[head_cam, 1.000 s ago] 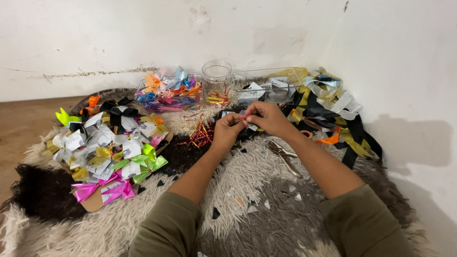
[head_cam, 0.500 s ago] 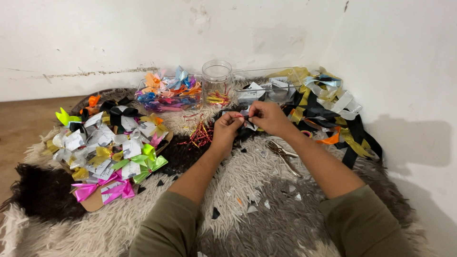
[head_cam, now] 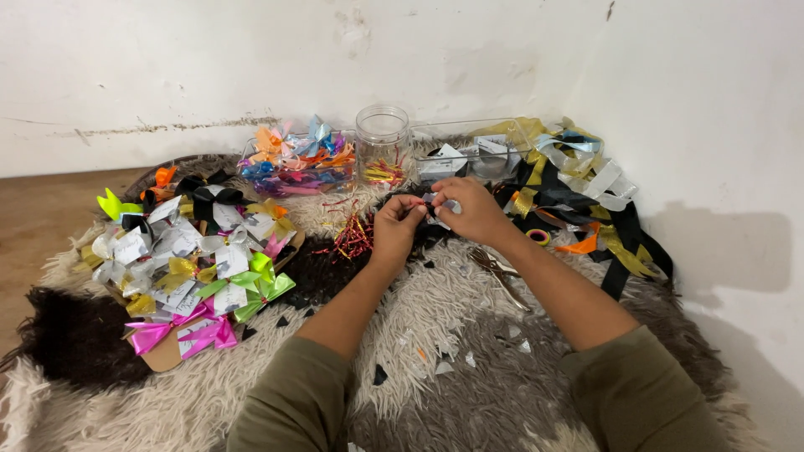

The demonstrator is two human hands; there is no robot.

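Both hands meet just above the rug, approx. centre of view. Left hand [head_cam: 395, 224] has fingers curled in, tips pinching a small ribbon piece [head_cam: 442, 206]; right hand [head_cam: 471, 209] is cupped over it from the other side, thumb and fingers pressed onto the same piece. Ribbon piece is mostly hidden by the fingers: pale silver-white w/ a dark bit, a thin red strand at the left fingertips; exact shape can't be told.

Beside the left hand lies a bundle of red and gold twist ties [head_cam: 350, 236]. Scissors [head_cam: 496, 269] lie on the rug under the right forearm. Behind the hands: clear glass jar [head_cam: 383, 155], upright, w/ coloured strands at its bottom; left of it a clear box of coloured bows [head_cam: 295, 163]. Far right, a heap of black, gold and silver ribbons [head_cam: 578, 188]. Left, finished bows on cardboard [head_cam: 188, 259].

Surface: shaggy brown-and-cream rug [head_cam: 452, 393] strewn w/ small cut scraps, on a wood floor [head_cam: 33, 209]. Room: white wall corner [head_cam: 586, 59], scuffed and stained.
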